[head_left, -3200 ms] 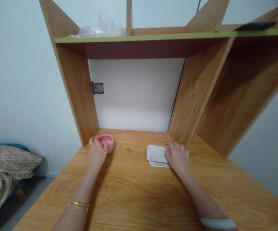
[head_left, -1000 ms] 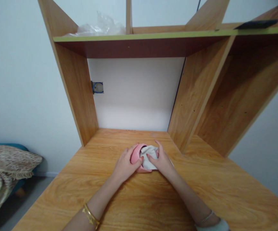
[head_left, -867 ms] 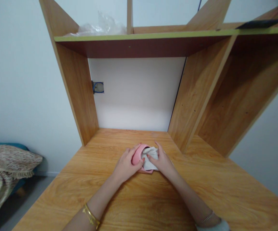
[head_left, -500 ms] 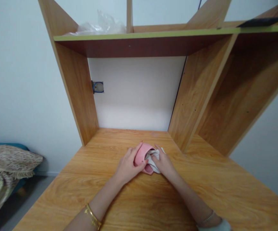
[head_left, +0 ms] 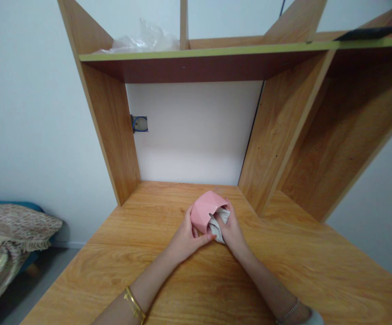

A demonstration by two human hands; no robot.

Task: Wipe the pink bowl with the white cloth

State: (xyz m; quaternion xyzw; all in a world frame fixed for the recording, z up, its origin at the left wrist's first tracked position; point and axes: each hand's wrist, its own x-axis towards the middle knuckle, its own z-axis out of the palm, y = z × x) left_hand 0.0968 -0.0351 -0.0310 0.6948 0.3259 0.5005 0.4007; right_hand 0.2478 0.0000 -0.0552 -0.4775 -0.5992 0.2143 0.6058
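Note:
Tilted above the wooden desk is a pink faceted container (head_left: 206, 208), its opening turned toward my right hand. There is a small notch in its rim. My left hand (head_left: 188, 234) is closed around the container's left and lower side, the thumb by the rim. A whitish cloth (head_left: 217, 229) is bunched in the opening. My right hand (head_left: 231, 228) grips this cloth, its thumb pushed inside the container and its other fingers around the far side, partly hidden.
The wooden desk (head_left: 131, 262) spreads around my hands. Upright wooden panels (head_left: 267, 140) and a shelf (head_left: 182, 54) frame a white back wall. Crumpled clear plastic (head_left: 145, 40) lies on the shelf, a dark flat object (head_left: 367, 32) to its right. An open wall socket box (head_left: 140, 123) shows wires.
The pink container has turned, so more of its faceted outside faces up and its opening points lower right. My left hand has shifted down its side; my right hand stays at the cloth.

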